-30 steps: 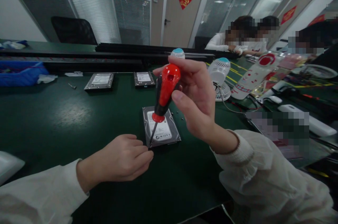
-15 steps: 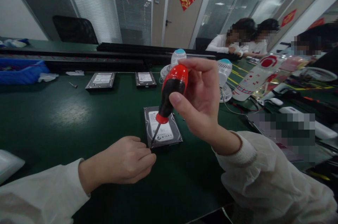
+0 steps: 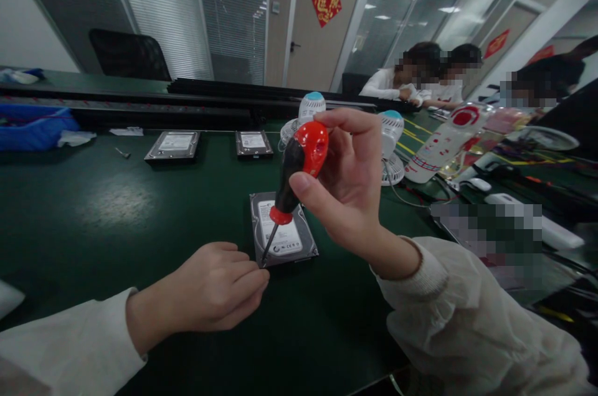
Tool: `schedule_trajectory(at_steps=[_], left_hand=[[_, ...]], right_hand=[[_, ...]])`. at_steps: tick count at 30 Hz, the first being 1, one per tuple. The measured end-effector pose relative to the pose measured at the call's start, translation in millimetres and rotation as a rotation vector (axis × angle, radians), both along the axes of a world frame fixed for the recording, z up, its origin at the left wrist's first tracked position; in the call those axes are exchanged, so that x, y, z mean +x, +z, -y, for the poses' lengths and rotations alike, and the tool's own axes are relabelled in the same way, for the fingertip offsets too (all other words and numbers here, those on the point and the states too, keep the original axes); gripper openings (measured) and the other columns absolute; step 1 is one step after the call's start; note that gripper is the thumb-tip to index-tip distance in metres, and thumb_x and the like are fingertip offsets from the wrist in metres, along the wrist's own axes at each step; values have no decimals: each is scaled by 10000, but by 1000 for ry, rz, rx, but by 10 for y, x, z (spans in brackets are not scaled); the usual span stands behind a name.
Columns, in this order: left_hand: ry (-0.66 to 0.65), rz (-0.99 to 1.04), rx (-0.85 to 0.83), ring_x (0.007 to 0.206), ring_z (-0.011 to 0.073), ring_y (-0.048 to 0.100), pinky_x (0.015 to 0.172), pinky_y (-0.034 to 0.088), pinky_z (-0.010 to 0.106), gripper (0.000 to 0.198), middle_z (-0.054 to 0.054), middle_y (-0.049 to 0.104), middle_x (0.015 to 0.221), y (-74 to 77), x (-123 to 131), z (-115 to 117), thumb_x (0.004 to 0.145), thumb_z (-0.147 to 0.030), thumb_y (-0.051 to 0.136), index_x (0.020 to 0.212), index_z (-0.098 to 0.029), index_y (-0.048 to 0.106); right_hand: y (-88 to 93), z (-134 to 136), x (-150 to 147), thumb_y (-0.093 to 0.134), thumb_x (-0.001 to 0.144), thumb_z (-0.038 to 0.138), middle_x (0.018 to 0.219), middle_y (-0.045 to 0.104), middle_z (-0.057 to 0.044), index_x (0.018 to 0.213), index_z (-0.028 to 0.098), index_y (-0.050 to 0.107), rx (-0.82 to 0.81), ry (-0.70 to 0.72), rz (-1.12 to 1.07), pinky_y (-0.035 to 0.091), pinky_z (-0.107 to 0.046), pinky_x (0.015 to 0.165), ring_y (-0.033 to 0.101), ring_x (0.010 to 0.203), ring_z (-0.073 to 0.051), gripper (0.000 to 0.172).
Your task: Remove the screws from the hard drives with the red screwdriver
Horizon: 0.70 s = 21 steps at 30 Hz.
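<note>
My right hand (image 3: 348, 187) is closed round the red and black handle of a screwdriver (image 3: 299, 169). The tool stands tilted, its tip down on the near left corner of a hard drive (image 3: 284, 237) that lies flat on the green table (image 3: 116, 209). My left hand (image 3: 217, 287) rests on the table with its fingers curled, the fingertips touching that same corner beside the tip. Whether anything is pinched between those fingers is hidden.
Two more hard drives (image 3: 172, 146) (image 3: 253, 142) lie farther back. Small white desk fans (image 3: 390, 141) stand behind my right hand, with a red and white bottle (image 3: 443, 141), cables and a mouse to the right. A blue bin (image 3: 32, 128) sits far left. Other people sit at the back right.
The screwdriver handle has turned in my right hand's fingers, the tip staying on the drive's corner. My left hand has stayed put.
</note>
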<state>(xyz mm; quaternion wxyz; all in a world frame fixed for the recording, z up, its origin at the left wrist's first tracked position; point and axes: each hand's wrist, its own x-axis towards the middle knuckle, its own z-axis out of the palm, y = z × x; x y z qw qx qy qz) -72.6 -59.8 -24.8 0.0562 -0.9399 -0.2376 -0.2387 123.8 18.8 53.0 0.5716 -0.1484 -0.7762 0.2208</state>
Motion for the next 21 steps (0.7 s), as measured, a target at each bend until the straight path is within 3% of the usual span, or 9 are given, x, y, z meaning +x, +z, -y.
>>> schedule_trajectory(at_steps=[3, 9, 15, 21], left_hand=[[16, 51, 34, 547, 142, 543, 498, 399, 328, 116, -5, 649, 701, -11, -1, -9, 931, -127, 527, 982, -131, 632], [19, 17, 49, 496, 139, 489, 455, 364, 336, 122, -21, 611, 639, 35, -17, 18, 930, -140, 524, 905, -142, 644], [9, -67, 67, 523, 131, 498, 458, 362, 325, 132, -21, 619, 672, 78, -65, 15, 950, -153, 518, 991, -109, 636], [27, -85, 56, 520, 117, 488, 460, 357, 315, 118, -31, 605, 665, 87, -81, -10, 961, -159, 520, 942, -121, 631]], right_hand=[[12, 54, 1, 664, 845, 401, 1168, 558, -41, 1263, 319, 388, -56, -54, 79, 572, -335, 747, 619, 934, -194, 508], [2, 39, 0, 694, 838, 285, 1163, 531, -24, 1278, 316, 393, -32, 39, 40, 567, -289, 718, 601, 922, -142, 535], [-12, -8, 25, 678, 853, 315, 1170, 528, -34, 1280, 320, 401, -40, -11, 36, 593, -303, 731, 602, 958, -159, 509], [-29, -53, 42, 677, 853, 311, 1152, 527, -38, 1270, 317, 411, -24, -39, 30, 593, -311, 745, 602, 943, -161, 495]])
